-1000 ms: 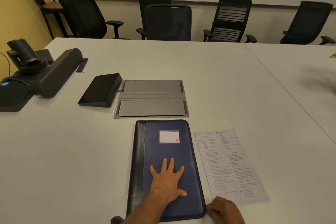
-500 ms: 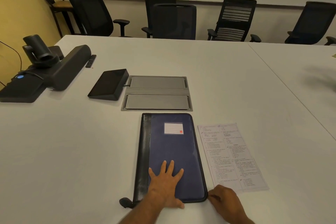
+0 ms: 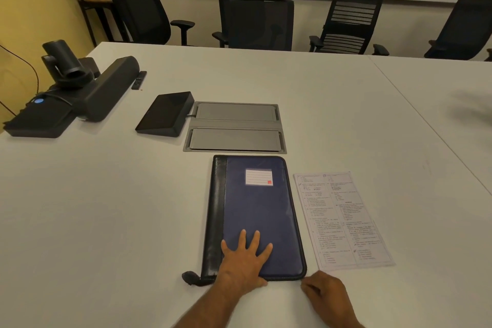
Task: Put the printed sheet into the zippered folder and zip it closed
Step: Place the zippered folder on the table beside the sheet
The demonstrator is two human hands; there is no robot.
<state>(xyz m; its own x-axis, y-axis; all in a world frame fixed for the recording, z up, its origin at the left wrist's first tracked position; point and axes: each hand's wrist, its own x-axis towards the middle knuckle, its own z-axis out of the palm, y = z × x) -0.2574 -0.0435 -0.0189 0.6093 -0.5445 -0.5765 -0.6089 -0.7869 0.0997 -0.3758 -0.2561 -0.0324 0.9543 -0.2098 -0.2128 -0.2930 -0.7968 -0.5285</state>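
White desk, lower centre: a closed navy, black-spined zippered folder is pressed by the flat, spread left hand; the curled right hand grips nothing visible beside the printed sheet.

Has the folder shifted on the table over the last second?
No. The zippered folder has its far edge just short of the grey table hatch, same as before.

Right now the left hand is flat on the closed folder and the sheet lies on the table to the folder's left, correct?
Not quite. The left hand is flat on the closed folder, but the head view shows the sheet on the table to the folder's right.
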